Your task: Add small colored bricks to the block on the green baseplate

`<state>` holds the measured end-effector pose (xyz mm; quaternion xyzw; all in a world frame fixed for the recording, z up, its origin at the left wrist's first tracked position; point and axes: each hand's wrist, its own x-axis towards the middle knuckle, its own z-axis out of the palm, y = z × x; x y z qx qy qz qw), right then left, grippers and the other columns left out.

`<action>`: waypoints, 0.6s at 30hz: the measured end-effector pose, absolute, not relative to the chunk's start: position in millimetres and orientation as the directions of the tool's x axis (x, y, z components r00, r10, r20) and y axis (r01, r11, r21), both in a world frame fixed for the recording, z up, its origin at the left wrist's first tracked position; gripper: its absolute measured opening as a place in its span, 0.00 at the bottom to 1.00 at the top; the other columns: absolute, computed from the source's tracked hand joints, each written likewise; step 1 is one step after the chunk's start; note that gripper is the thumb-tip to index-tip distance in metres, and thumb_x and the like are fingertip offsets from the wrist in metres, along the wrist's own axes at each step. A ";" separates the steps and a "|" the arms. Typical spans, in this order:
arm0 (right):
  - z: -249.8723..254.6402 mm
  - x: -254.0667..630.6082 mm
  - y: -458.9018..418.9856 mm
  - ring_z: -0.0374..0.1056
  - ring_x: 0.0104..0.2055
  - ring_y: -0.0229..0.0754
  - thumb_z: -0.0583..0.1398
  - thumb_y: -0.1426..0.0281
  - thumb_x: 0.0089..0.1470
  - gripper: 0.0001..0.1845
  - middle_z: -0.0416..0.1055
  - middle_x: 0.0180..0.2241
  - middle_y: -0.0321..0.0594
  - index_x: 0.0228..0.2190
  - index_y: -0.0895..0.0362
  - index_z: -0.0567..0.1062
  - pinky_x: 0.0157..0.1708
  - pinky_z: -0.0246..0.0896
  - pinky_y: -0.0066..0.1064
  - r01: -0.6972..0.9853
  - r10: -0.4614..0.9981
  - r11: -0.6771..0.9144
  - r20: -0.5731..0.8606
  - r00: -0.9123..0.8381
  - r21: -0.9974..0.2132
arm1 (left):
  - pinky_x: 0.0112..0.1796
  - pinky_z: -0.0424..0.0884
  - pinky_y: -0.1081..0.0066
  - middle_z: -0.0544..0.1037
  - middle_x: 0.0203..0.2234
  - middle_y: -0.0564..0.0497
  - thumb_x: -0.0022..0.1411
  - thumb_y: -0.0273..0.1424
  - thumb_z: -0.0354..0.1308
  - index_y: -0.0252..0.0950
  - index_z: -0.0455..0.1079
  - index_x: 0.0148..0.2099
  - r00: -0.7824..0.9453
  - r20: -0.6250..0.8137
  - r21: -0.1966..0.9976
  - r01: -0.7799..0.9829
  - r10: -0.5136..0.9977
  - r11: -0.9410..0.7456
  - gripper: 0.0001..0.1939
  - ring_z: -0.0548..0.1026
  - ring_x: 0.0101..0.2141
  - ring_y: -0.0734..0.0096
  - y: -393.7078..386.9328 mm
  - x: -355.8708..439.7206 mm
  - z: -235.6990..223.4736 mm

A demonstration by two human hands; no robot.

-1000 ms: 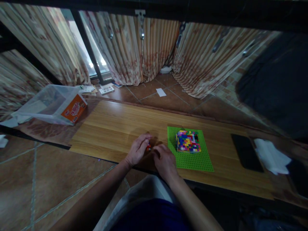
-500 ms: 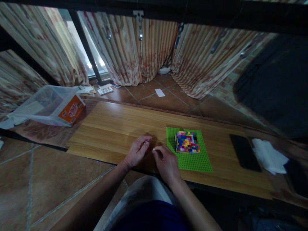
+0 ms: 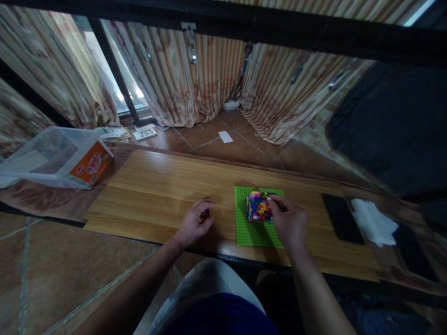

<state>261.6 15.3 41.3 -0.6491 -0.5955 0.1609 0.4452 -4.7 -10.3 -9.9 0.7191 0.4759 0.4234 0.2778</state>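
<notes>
The right hand (image 3: 289, 222) pinches a small white piece (image 3: 269, 198) between thumb and fingertips at the right side of the multicoloured toy-brick block (image 3: 257, 207); whether the piece touches the block cannot be told. The left hand (image 3: 194, 222) is loosely curled, palm inward, around small dark bricks (image 3: 205, 214), thumb apart from the forefinger; their number cannot be told. The block stands on a green studded baseplate (image 3: 249, 238), toward its far edge. The baseplate lies flat on a wood-grain board (image 3: 153, 186), to the right of the left hand. Right of the baseplate, a flat black rectangular object (image 3: 342, 218) lies near crumpled white material (image 3: 373, 221). At far left sits a clear plastic bin (image 3: 66, 176) bearing an orange label (image 3: 92, 163). Beyond the board: tiled floor, a white sheet (image 3: 225, 137), striped curtains (image 3: 216, 74).
</notes>
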 end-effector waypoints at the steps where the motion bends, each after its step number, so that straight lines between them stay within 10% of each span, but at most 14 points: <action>1: 40.3 262.0 17.6 0.73 0.35 0.45 0.58 0.61 0.53 0.16 0.77 0.34 0.46 0.33 0.58 0.80 0.39 0.67 0.38 0.661 0.913 0.113 0.340 0.226 -0.742 | 0.48 0.71 0.63 0.74 0.46 0.43 0.57 0.23 0.54 0.36 0.69 0.47 0.190 0.348 0.801 0.449 0.918 -0.396 0.15 0.73 0.48 0.62 -10.3 -4.7 -9.9; 18: 39.3 255.4 30.4 0.72 0.39 0.47 0.53 0.60 0.57 0.19 0.78 0.37 0.45 0.35 0.56 0.80 0.41 0.64 0.39 0.799 0.935 0.109 0.333 0.119 -0.592 | 0.46 0.72 0.64 0.74 0.46 0.43 0.57 0.25 0.55 0.37 0.70 0.46 0.176 0.298 0.821 0.454 0.938 -0.346 0.13 0.73 0.48 0.61 -11.2 -2.3 -4.6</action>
